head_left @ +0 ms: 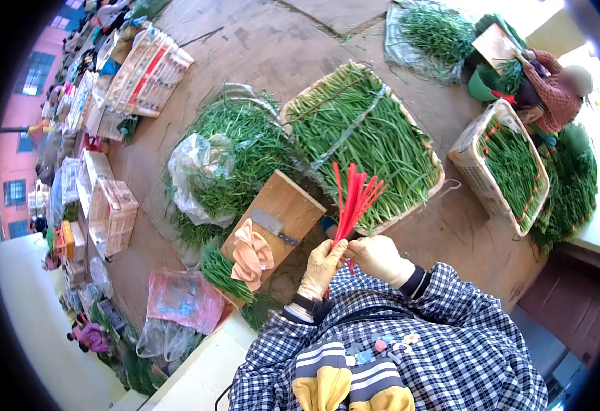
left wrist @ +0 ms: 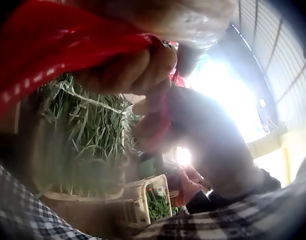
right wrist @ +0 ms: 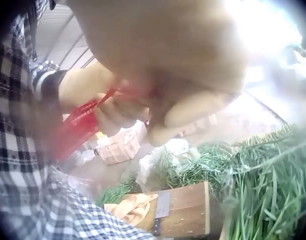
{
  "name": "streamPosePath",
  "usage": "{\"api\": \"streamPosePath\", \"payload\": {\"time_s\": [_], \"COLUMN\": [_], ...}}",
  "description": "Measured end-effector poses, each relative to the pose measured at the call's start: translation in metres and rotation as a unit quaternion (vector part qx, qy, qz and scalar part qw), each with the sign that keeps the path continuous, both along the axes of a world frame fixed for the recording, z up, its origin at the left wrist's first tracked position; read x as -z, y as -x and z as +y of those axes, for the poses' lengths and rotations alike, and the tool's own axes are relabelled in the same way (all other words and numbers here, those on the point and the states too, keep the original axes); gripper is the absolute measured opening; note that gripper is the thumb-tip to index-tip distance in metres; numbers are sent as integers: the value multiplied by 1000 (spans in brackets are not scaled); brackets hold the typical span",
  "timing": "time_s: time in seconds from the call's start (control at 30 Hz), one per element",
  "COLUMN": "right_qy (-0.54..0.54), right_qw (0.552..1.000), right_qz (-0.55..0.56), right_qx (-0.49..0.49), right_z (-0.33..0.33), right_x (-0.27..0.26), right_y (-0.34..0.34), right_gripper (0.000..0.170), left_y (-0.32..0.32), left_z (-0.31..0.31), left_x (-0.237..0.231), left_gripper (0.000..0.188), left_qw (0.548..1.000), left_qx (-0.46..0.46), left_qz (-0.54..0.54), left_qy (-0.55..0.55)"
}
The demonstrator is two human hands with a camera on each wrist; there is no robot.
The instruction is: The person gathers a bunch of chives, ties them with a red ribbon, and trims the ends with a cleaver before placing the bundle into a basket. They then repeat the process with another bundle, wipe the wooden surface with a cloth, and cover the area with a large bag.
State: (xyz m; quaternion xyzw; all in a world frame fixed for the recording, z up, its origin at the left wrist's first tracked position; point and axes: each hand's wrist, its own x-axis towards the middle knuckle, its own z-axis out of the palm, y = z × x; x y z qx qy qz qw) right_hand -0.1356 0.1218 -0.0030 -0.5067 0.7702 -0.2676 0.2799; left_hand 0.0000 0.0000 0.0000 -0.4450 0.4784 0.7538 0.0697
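Note:
My left hand (head_left: 322, 268) grips a bundle of long red plastic strips (head_left: 355, 198) that fan out beyond the fingers in the head view. Close beside it is my right hand (head_left: 382, 260), its fingertips at the bundle's lower part. In the right wrist view, a red strip (right wrist: 111, 94) runs from the left hand to the right hand's fingers, which pinch it. Both hands are in front of the checked clothing. Beyond them stands a large basket (head_left: 440, 183) packed with long green stalks (head_left: 361, 137).
Left of the hands, a wooden board (head_left: 293, 198) bears a cleaver (head_left: 267, 220) and a peach-coloured cloth (head_left: 251, 253). Loose greens (head_left: 259, 137) and a clear plastic bag (head_left: 201, 164) lie behind it. At right, a person (head_left: 553, 96) sits beside another crate (head_left: 471, 154) of greens.

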Motion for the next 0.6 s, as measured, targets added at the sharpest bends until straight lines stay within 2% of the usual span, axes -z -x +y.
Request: {"api": "streamPosePath", "payload": {"time_s": [0.07, 0.1, 0.2, 0.23, 0.3, 0.37, 0.43, 0.5, 0.53, 0.57, 0.6], "right_qy": [36, 23, 38, 11, -10, -38, -45, 20, 18, -26, 40], "right_qw": [998, 998, 998, 999, 999, 998, 999, 997, 994, 995, 991], "right_qz": [-36, -13, -7, -13, -18, -19, 22, 68, 108, 100, 128], "right_qx": [39, 54, 52, 46, 40, 43, -16, 27, 17, -2, 17], "right_z": [-8, 57, 61, 64, 68, 75, 81, 82, 80, 77, 69], "right_x": [12, 3, 13, 11, 13, 21, 3, -23, -33, -57, -64], "right_y": [-19, -3, -23, -28, -35, -37, -36, -39, -39, -35, -35], "right_gripper": [27, 26, 26, 26, 26, 19, 18, 15, 12, 11, 22], "left_y": [-9, 10, 6, 5, 5, 1, -4, -14, -20, -25, -29], "left_z": [-9, 60, 71, 75, 73, 70, 63, 55, 51, 45, 39], "left_x": [11, 20, 23, 16, 2, 6, 2, 10, 17, 22, 20], "left_gripper": [28, 28, 26, 26, 26, 25, 27, 35, 35, 35, 33], "left_qw": [997, 999, 978, 979, 969, 966, 902, 851, 835, 819, 809], "left_qx": [9, 9, -50, -48, 30, 82, 200, 263, 287, 309, 338], "left_qz": [-17, 8, 63, 61, 33, 39, 36, 16, 3, -8, -6], "left_qy": [79, 50, 192, 191, 243, 242, 380, 454, 469, 483, 482]}}
